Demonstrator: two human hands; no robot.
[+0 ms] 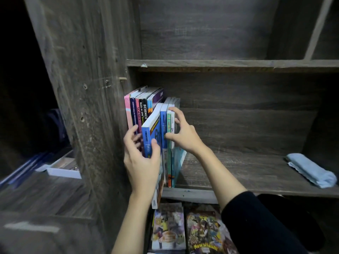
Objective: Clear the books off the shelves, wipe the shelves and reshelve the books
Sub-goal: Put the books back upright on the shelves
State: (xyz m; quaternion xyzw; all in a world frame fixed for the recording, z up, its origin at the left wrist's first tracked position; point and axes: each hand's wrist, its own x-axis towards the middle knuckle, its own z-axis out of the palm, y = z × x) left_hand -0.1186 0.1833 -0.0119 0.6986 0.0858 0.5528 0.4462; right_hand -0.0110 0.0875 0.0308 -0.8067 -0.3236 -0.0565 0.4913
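A blue book (151,129) is held tilted at the left end of the middle shelf (190,194), its lower end jutting out past the shelf's front edge. It is gripped by the left hand (141,162), which sits at six o'clock of the cover: the thumb is pressed on the front and the fingers are curled round behind the spine. Just beside the book, at its three o'clock, a few thin books (169,143) are stood upright – blue, green, white and teal. Their top edges are pinched by the right hand (184,133), with the fingers hooked over from above and the thumb laid against a blue spine; the hand lies at three o'clock of these books. Whether the blue book touches them cannot quite be told, as the hands cover the gap.

At eleven o'clock of the blue book a row of books (139,109) is leaned against the side panel (88,88). At the shelf's right end, well apart from both hands, a folded light-blue cloth (310,170) is laid flat. An upper shelf (220,63) is seen at twelve o'clock. Below, at six o'clock, comic books (167,228) are shown face up – and a white tray (62,170) is seen at nine o'clock.
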